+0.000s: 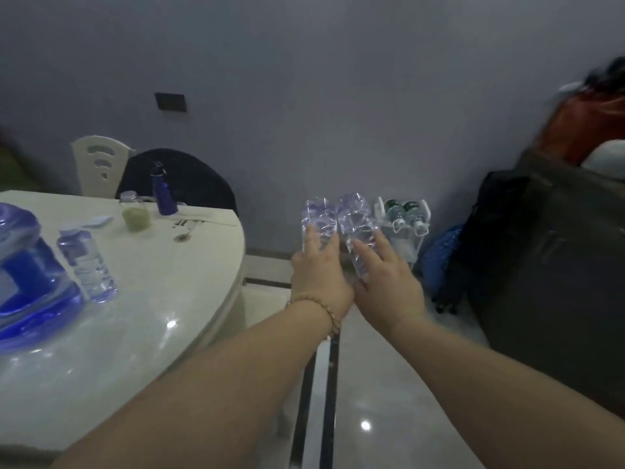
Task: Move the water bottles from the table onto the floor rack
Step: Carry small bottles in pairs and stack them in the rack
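My left hand (319, 277) grips one clear water bottle (319, 216) and my right hand (389, 286) grips a second clear bottle (358, 221). Both bottles are held side by side in the air, past the table's edge. Just beyond them, a white floor rack (421, 231) stands against the wall with two green-labelled bottles (404, 209) lying on it. One more clear water bottle (87, 262) stands upright on the white round table (152, 299) at the left.
On the table are a large blue water jug (30, 282), a small jar of greenish stuff (134, 211) and a dark blue flask (164, 191). Two chairs (101, 164) stand behind the table. A large dark bag (554, 265) and a blue mesh item (439, 255) sit right of the rack.
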Demonstrator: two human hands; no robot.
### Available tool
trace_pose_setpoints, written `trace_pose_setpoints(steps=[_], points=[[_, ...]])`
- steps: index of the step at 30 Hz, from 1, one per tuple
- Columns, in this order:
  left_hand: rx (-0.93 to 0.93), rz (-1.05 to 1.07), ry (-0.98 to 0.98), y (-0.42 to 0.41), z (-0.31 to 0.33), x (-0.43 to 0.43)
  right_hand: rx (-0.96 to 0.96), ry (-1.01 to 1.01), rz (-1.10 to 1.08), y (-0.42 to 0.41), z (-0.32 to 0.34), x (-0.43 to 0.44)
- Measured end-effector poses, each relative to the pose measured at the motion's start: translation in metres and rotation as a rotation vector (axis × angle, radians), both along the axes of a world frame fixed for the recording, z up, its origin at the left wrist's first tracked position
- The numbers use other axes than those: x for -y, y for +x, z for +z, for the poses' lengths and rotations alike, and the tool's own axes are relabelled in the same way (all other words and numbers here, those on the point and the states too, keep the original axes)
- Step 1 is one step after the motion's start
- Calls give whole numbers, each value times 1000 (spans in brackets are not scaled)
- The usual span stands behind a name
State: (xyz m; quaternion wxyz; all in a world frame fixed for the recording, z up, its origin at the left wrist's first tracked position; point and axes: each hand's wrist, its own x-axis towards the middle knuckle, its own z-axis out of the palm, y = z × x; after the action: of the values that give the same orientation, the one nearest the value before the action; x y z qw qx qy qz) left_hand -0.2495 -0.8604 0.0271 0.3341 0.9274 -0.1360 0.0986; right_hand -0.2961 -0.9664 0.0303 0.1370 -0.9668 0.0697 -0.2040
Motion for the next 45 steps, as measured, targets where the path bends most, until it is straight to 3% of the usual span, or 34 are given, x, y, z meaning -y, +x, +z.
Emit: trace_pose_setpoints(steps=[6, 13, 28, 45], points=[[71, -130, 79, -12, 8, 115, 16, -30, -145, -24, 10, 126], [39, -212, 87, 28, -13, 213, -16, 24, -264, 3, -10, 217], [-108, -320, 171, 246, -67, 416, -163, 58, -316, 201, -69, 396], [-293, -206, 233, 417, -178, 545, -350, 140, -80, 398, -180, 545]])
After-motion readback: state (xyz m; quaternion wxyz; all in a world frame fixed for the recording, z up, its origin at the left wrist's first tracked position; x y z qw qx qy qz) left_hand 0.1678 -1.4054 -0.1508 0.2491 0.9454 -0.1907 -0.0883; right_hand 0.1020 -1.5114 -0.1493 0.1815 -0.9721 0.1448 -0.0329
